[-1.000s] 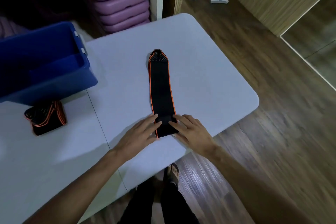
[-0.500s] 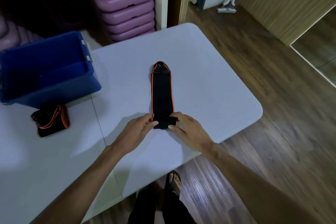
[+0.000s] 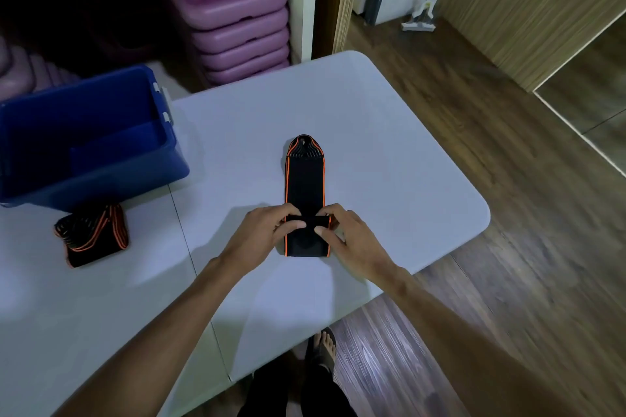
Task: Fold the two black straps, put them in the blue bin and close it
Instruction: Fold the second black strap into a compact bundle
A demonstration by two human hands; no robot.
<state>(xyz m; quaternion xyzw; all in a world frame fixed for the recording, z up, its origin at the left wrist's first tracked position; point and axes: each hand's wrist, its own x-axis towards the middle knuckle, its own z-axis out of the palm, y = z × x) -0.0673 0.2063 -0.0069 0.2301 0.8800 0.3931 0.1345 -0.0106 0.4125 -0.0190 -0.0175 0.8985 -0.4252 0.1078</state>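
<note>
both hands' fingers (image 3: 294, 224) apparently pinching a fold of the flat black strap (image 3: 305, 179)

We have one view only, a wide-angle camera worn on the head, looking forward and steeply down from close above the white table (image 3: 372, 132). The table fills the frame's middle; its far edge runs toward 12 o'clock, wooden floor (image 3: 508, 247) spreads from 1 to 5 o'clock, and our own forearms enter from 6 o'clock.
</note>
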